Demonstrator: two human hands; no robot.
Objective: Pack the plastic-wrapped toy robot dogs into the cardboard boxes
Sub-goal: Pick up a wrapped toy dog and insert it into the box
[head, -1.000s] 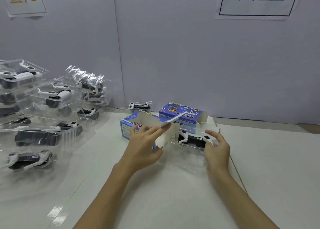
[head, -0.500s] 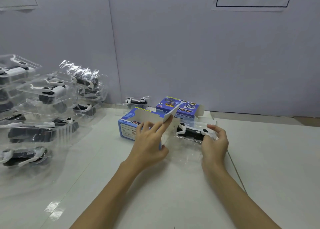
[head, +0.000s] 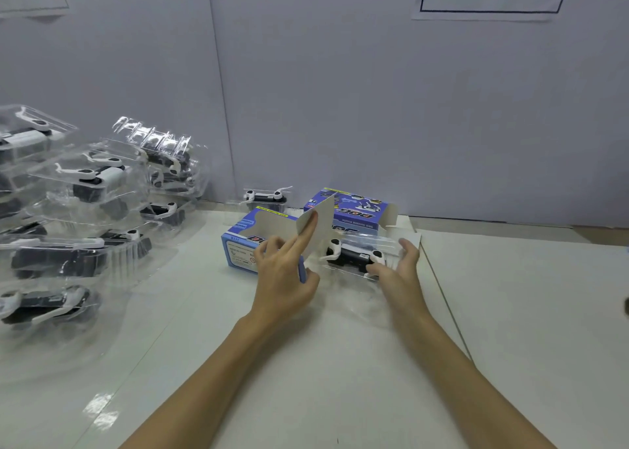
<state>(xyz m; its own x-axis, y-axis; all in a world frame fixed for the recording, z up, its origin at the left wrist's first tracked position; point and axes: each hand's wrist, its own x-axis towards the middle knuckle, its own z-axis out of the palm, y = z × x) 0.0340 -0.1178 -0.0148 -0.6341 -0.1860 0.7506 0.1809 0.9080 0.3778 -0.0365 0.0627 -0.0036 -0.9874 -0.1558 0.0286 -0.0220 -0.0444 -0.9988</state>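
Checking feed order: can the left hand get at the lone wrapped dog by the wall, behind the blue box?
Probably not directly: the left hand holds the open box's flap, and that box stands between it and the dog.

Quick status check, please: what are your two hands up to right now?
Left hand holds blue box, finger lifting its flap. Right hand pushes wrapped toy dog toward the opening. Nothing blocking.

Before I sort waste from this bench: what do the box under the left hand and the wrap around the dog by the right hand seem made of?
Box: printed paperboard, glossy blue outside, plain greyish inside the raised flap. Wrap: thin clear glossy plastic, showing glare and the toy dog through it.
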